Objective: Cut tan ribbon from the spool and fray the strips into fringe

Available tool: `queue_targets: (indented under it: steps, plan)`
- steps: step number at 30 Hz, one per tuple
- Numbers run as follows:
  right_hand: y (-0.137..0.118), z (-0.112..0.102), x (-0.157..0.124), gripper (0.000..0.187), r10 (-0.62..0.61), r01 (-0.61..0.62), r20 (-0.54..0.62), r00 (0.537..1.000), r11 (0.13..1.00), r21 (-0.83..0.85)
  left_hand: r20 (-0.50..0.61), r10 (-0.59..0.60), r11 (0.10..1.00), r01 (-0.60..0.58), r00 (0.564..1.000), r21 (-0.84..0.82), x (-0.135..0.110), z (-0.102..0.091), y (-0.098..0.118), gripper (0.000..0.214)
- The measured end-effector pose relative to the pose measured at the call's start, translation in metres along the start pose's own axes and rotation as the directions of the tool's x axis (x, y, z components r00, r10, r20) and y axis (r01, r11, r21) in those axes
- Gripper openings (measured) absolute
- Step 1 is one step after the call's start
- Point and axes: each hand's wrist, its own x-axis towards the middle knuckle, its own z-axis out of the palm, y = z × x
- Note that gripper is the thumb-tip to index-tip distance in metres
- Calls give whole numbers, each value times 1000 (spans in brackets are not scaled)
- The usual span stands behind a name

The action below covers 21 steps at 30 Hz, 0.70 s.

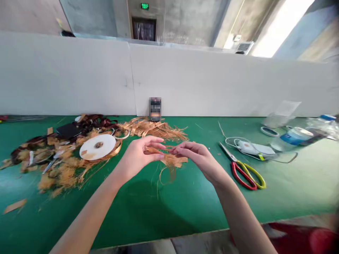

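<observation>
Both my hands are raised over the green table (164, 208) at the centre of the view. My left hand (139, 155) pinches one end of a frayed orange-brown ribbon piece (172, 160). My right hand (197, 157) pinches the other end, fingers pressed together. Loose threads (165, 176) hang in a loop below the piece. The two hands almost touch.
A white ribbon spool (97, 146) lies among heaps of frayed ribbon scraps (60, 165) at left, with more scraps (153, 128) behind. Red-and-yellow scissors (242, 167) lie at right, beside a white charger with cable (251, 148) and plastic bottles (296, 137). A white partition (212, 81) backs the table.
</observation>
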Motion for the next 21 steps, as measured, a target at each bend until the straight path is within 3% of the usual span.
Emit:
queue_targets:
  steps: [5, 13, 21]
  plan:
    - [-1, 5, 3, 27, -22, 22, -12, 1000, 1000, 0, -7, -2, 1000, 2, 1000, -10, -5, 0, -2, 41]
    - [2, 12, 10, 20, -51, 52, 45, 998, 998, -33, 21, 9, 996, -8, 1000, -90, -5, 8, -3, 37]
    - [10, 5, 19, 25, -124, 124, -101, 987, 992, -8, -77, -59, 995, 53, 995, -81, -12, 8, -6, 31]
